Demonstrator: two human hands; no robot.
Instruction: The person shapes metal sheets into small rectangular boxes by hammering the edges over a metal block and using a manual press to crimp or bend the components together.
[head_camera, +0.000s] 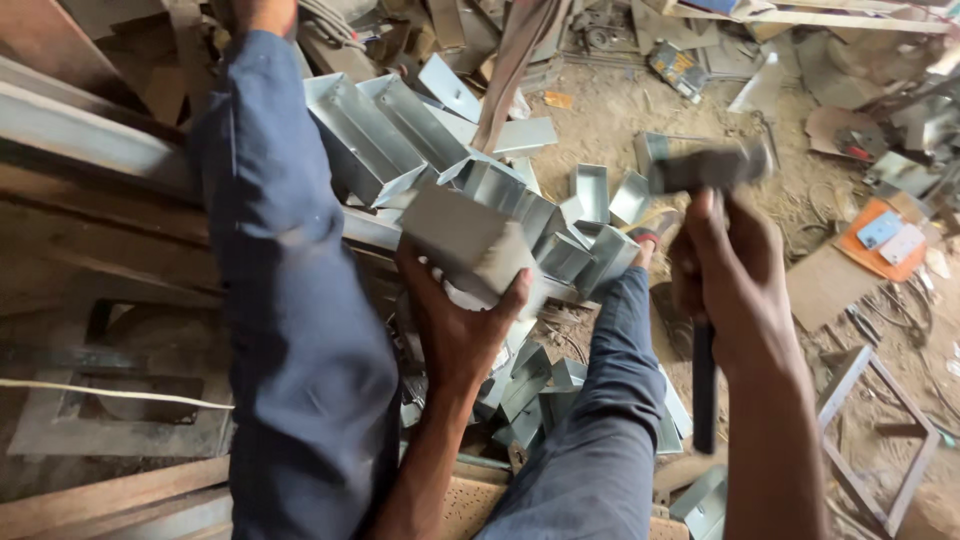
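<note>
My left hand (462, 322) grips a small grey sheet-metal box (462, 238) from below, thumb on its right side, holding it up over the pile. My right hand (732, 278) is closed around the dark handle of a hammer (706, 170), whose blurred metal head is raised to the right of the box. Between my legs in dark blue trousers (300, 330) lies a heap of similar folded metal boxes (560, 250). Larger open metal trays (372, 135) lie behind them.
Steel beams and wooden planks (90, 150) run along the left. The dirt floor (600, 120) on the right is littered with scrap, an orange board (872, 245) and a metal frame stand (880, 440). A white cord (110, 392) crosses the lower left.
</note>
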